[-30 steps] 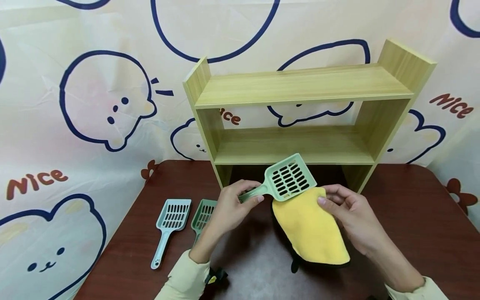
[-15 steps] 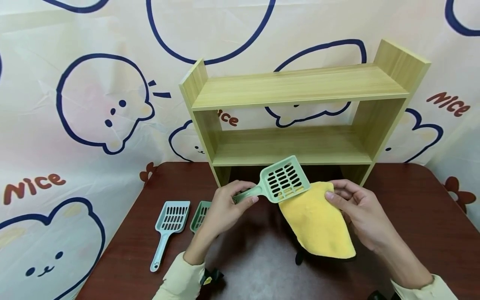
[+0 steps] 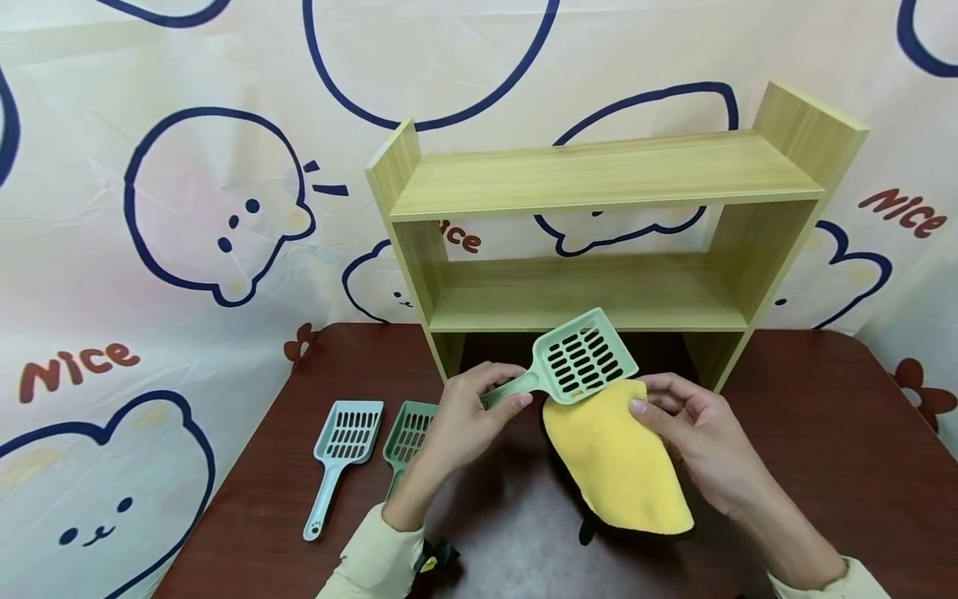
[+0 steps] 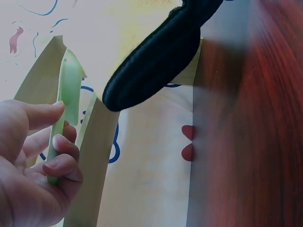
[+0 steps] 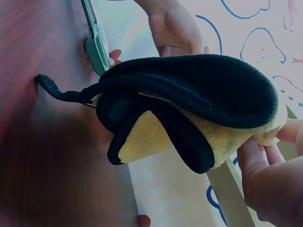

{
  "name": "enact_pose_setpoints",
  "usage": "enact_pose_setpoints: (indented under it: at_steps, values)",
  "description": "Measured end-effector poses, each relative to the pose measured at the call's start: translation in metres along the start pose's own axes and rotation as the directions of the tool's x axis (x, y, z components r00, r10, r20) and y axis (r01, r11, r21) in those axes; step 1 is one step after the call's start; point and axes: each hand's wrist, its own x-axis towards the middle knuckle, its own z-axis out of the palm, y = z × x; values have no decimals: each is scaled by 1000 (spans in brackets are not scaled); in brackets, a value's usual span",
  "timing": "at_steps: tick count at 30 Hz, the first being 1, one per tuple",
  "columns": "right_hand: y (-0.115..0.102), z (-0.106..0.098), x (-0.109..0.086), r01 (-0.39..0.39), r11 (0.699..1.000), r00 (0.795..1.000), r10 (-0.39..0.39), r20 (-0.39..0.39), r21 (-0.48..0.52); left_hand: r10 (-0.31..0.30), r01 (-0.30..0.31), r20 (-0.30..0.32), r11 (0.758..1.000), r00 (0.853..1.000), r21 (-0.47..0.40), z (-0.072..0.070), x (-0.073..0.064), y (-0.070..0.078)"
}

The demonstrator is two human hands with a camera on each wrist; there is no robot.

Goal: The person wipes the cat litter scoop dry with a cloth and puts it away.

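Pale-green scoop (image 3: 584, 358) is gripped by left hand (image 3: 466, 418), yellow cloth (image 3: 617, 459) pinched by right hand (image 3: 702, 441).

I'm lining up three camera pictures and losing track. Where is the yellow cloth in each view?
Head: the cloth is lower right of centre, held by the right hand.
Left wrist: the cloth is top middle, black edging showing.
Right wrist: the cloth is central.
Shared landmark: the table, at bottom, right and left respectively.
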Motion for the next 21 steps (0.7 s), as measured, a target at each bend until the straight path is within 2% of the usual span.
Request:
enact_pose_setpoints:
  at_steps: [9,15,21]
  values:
    - [5,6,0,-2,1000,1000,3,7,-14,-6,6,-3,1000,1000,13,0,-1,2]
    - [0,-5,1,0,1000,1000,0,-26,-1,-8,7,18,1000,1000,21,-6,-1,1]
    - [-5,-17,2,12,998,998,-8,-59,67,-8,6,52,999,999,47,-11,-1,1]
